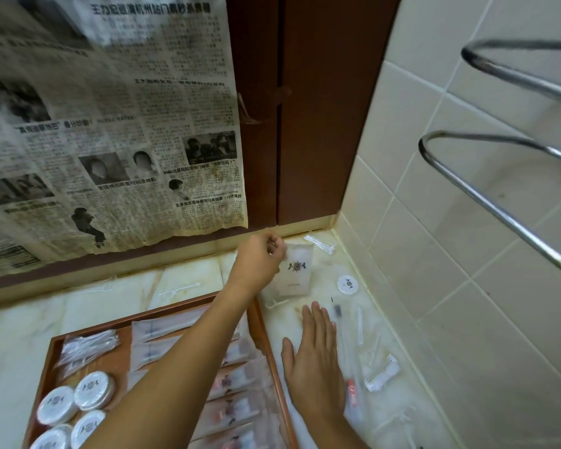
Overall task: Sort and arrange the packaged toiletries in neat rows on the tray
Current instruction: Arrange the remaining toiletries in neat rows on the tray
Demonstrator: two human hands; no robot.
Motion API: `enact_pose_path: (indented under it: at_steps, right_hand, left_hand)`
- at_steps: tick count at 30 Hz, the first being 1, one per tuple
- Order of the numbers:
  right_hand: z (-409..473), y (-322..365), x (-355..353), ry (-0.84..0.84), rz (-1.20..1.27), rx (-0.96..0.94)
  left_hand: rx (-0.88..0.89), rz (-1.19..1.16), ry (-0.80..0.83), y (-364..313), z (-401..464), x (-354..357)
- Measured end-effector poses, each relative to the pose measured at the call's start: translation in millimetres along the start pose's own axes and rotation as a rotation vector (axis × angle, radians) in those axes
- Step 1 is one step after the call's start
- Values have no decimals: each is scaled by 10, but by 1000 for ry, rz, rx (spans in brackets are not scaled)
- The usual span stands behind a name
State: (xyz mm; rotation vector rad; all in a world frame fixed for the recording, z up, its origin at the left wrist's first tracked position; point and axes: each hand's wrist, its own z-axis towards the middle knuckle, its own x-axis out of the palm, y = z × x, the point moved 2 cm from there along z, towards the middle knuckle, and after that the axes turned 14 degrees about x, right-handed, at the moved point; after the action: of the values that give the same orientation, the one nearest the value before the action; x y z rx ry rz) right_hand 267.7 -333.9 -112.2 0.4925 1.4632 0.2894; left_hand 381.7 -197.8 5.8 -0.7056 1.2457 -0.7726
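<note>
On the marble counter, the wooden tray (266, 322) sits at the near-left and already looks well stocked, so I judge the sorting more than half done. 4 round white tins (94, 391) cluster at its near-left corner, clear sachets of small sticks (88, 346) lie at its far-left corner, and a column of long clear packets (237, 413) with reddish contents runs down its right side, partly hidden by the left forearm. Several pieces are left on the counter right of the tray: a flat white packet (297, 270) with a dark crest near the far edge, 1 more round tin (348, 284) close to the tiled wall, a clear sleeve (319, 243) at the far corner, and a loose scatter of clear wrapped items (378, 371) along the wall side. The left hand (259, 259) reaches over the tray's far-right corner and pinches the top-left corner of the white packet, which seems thin and stiff. The right hand (314, 354) lies flat and open on the counter just right of the tray, holding nothing.
</note>
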Motion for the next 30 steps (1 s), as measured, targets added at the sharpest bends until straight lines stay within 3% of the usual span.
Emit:
enact_pose_path:
  at_steps: [5,10,15,18,21,26,30]
  right_hand:
    - [-21,13,-143,75,221,41]
    - [-50,136,-321,58,608,142]
    - [-206,679,-603,308,909,170]
    - [-395,996,-721,409,925,169]
    - [-679,1229,-748,474,839,100]
    - [-1230,1402,-679,515,768,83]
    - [-1739,1495,-617,629,723,34]
  left_hand:
    - [-225,-323,-198,-16,-485,-257]
    - [-404,-601,-306,-56,-1036,-468]
    - [-460,-830,-429,-31,-1574,-723]
    - [-469,-956,-517,5,-1922,-918]
    - [-469,-902,-520,45,-2319,-1144]
    - [-502,-538,-425,228,-2991,-1576]
    - [-412,-414,-361,274,-3466,-1887]
